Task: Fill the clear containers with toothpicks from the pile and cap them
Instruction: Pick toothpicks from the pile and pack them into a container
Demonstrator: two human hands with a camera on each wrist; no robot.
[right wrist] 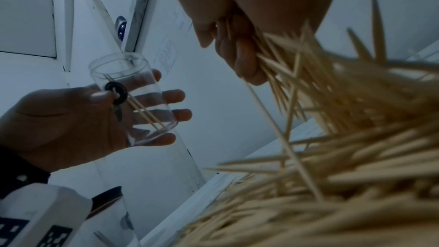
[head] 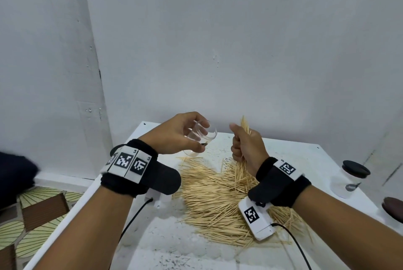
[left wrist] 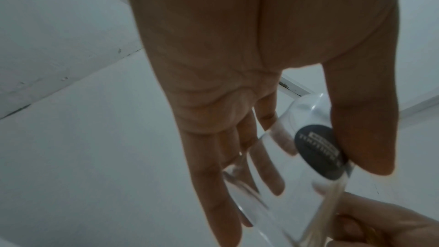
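Left hand: the left hand (head: 178, 134) holds a clear container (head: 201, 137) above the far part of the white table (head: 305, 154), thumb on one side and fingers (right wrist: 175, 95) on the other, mouth tilted toward the other hand.
Container contents: the right wrist view shows only a few toothpicks (right wrist: 145, 112) inside it; it carries a round dark sticker (left wrist: 319, 154) on its wall and has no cap on.
Right hand: the right hand (head: 246, 145) is clenched around a bundle of toothpicks (head: 245, 127), tips sticking up above the fist and more hanging below it, just beside the container's mouth.
Pile: the toothpick pile (head: 218, 195) lies loose across the middle of the table, under and between the wrists, and looks barely reduced.
Done so far: at the right edge stands a container with a dark cap (head: 355, 168); whether it is full I cannot tell. A second dark lid (head: 393, 206) shows at the frame edge.
Step in hand: judged as feeding the bundle into the held container.
Left to do: most of the filling, then capping.
Edges: the wall stands close behind both hands; the table's left edge drops to a patterned floor (head: 32, 226).
Open room: bare tabletop near the viewer and to the right of the pile gives space to set things down.
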